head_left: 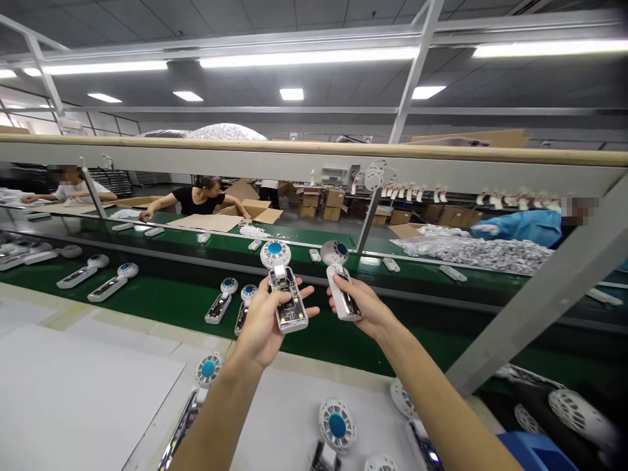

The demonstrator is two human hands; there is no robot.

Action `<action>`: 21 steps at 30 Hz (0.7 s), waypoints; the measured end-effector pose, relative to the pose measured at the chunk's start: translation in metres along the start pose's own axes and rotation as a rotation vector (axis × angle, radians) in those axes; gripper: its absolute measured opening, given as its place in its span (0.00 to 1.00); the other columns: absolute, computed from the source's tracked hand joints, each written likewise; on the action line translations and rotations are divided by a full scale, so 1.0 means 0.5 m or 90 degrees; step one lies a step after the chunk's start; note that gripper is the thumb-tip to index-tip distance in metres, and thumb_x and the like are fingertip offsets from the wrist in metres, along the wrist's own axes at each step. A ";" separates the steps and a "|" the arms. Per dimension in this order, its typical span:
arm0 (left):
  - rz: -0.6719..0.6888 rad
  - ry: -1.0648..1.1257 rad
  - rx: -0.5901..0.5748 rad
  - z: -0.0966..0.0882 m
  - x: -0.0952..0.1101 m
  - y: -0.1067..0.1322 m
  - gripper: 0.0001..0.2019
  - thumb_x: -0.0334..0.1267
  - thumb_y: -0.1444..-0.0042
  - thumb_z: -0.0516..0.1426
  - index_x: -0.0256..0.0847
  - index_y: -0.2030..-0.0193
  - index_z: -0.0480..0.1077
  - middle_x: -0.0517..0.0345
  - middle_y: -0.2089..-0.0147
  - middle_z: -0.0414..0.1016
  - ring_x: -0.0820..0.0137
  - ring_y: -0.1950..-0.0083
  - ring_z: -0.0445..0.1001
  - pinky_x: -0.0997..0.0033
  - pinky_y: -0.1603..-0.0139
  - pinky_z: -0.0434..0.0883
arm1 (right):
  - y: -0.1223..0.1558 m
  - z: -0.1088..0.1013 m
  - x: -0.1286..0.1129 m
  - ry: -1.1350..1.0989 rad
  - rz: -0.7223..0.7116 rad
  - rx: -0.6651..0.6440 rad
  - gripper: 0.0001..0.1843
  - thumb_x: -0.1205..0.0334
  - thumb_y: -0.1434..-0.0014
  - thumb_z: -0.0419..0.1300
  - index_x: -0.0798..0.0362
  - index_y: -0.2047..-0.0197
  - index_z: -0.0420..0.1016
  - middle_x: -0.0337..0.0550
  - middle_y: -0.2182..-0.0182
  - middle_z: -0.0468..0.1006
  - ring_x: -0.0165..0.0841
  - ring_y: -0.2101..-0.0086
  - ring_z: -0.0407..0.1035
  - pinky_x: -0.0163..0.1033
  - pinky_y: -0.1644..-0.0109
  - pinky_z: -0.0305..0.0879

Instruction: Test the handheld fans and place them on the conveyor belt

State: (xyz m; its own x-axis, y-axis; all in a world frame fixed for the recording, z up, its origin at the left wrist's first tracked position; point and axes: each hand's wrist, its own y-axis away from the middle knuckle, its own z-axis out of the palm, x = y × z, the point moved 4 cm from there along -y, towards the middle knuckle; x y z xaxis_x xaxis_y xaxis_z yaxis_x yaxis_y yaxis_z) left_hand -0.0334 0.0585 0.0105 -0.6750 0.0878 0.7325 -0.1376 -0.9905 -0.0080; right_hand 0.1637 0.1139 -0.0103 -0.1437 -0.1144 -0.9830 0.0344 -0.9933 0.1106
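My left hand (pixel 265 324) grips a white handheld fan (pixel 289 304), thumb across its open handle. A circuit board shows in that handle, and the round head with a blue centre points up. To the right, my right hand (pixel 360 304) is closed around a second handheld fan (pixel 336 275), tilted, its head greyish and its handle partly covered by my fingers. The two fans are apart, both held above the green conveyor belt (pixel 167 307). Below my arms, more fan units lie on the white worktop, among them one with a blue hub (pixel 337 424).
Several fan units (pixel 108 284) lie along the belt to the left. A slanted metal post (pixel 540 288) stands at right, above a blue bin (pixel 534 451). Across the belt, a person in black (pixel 191 199) reaches among cardboard boxes. Small white parts (pixel 481 252) are heaped at far right.
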 end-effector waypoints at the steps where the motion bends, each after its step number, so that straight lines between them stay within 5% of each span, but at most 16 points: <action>1: 0.001 -0.011 -0.010 0.004 -0.001 0.003 0.17 0.26 0.43 0.57 0.40 0.46 0.67 0.46 0.45 0.76 0.49 0.41 0.76 0.47 0.51 0.82 | 0.021 0.005 -0.002 -0.022 -0.002 -0.006 0.13 0.54 0.35 0.61 0.54 0.55 0.70 0.44 0.65 0.79 0.29 0.72 0.74 0.34 0.71 0.74; 7: 0.028 -0.062 -0.044 0.021 -0.012 0.007 0.23 0.23 0.48 0.58 0.41 0.45 0.64 0.48 0.44 0.75 0.49 0.41 0.76 0.54 0.57 0.84 | 0.104 0.013 0.006 -0.105 -0.036 -0.025 0.22 0.69 0.46 0.58 0.52 0.47 0.67 0.45 0.59 0.80 0.36 0.66 0.78 0.45 0.61 0.80; 10: 0.055 -0.095 -0.064 0.025 -0.017 0.004 0.26 0.25 0.50 0.59 0.43 0.44 0.62 0.48 0.43 0.74 0.51 0.44 0.78 0.60 0.62 0.83 | 0.124 0.014 0.006 -0.088 -0.106 -0.008 0.29 0.67 0.47 0.61 0.48 0.42 0.62 0.43 0.55 0.79 0.38 0.64 0.79 0.47 0.60 0.79; 16: 0.048 -0.150 -0.153 0.032 -0.031 0.002 0.30 0.31 0.51 0.62 0.44 0.42 0.58 0.46 0.45 0.76 0.62 0.67 0.82 0.64 0.68 0.79 | 0.146 0.013 0.007 -0.078 -0.172 -0.047 0.34 0.65 0.47 0.62 0.45 0.39 0.58 0.45 0.48 0.76 0.37 0.62 0.78 0.45 0.61 0.79; 21: 0.071 -0.183 -0.196 0.041 -0.042 0.006 0.32 0.33 0.50 0.64 0.45 0.40 0.56 0.48 0.50 0.78 0.62 0.67 0.81 0.61 0.66 0.79 | 0.149 0.003 0.006 -0.080 -0.210 -0.080 0.39 0.66 0.46 0.62 0.40 0.33 0.54 0.45 0.46 0.74 0.36 0.60 0.76 0.46 0.60 0.79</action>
State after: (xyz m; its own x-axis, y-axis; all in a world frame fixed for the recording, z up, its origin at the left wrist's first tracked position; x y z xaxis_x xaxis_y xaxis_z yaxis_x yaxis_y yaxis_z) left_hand -0.0047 0.0518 0.0090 -0.4751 -0.0943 0.8749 -0.3145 -0.9104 -0.2689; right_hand 0.1645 0.0396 -0.0047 -0.2879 0.2016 -0.9362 0.0865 -0.9681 -0.2350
